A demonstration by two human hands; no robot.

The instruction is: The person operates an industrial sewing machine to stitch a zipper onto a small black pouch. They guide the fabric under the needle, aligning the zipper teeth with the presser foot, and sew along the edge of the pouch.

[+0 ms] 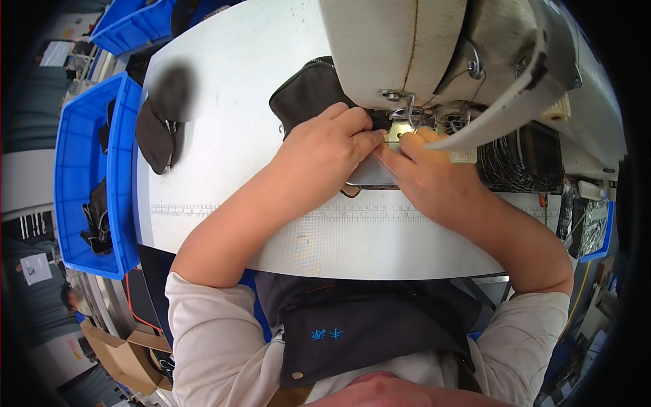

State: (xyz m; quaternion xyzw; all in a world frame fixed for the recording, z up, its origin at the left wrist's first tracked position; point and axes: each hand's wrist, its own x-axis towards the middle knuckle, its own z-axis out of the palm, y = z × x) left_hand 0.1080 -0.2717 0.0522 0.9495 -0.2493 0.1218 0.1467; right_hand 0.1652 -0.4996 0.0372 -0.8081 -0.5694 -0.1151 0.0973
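Head view, fingers: the left hand's (327, 150) are drawn in narrow beside the needle area; the right hand's (437, 182) are bunched just beside them; I cannot tell what either pinches.
Dark zip pouch (305, 96): on the desk (224, 115), leftward and away from the wearer, running behind the left hand, the nearer one, toward the presser foot (412, 117); machine head and hand hide part, so its long axis is unclear.
Sewing machine (386, 41): above the hands.
Second dark pouch (154, 139): near the desk's left edge.
Blue bin (122, 176): beyond that edge, holding dark pieces.
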